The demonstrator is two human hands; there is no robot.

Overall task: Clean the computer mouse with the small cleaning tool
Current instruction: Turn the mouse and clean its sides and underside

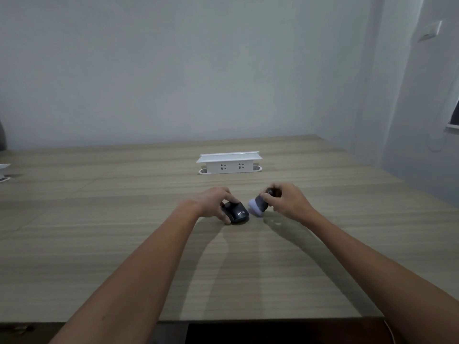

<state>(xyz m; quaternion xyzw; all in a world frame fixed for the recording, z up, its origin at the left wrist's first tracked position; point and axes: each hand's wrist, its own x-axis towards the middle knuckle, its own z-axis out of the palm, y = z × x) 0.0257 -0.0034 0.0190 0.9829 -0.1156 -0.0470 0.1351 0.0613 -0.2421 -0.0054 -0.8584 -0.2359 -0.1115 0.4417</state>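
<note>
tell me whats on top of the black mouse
The left hand rests on the black computer mouse, fingers over its front half. The rear with pale lettering shows; the buttons and wheel are covered. The right hand's grey, white-tipped cleaning tool is beside it, not on it.

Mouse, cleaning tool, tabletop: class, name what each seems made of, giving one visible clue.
Mouse: probably black plastic, matte with a soft sheen and a printed logo.
Cleaning tool: seemingly a dark plastic body with a pale, soft-looking head; blurred, so uncertain.
Tabletop: wood-look laminate or veneer, straight printed-looking grain, matte.
</note>
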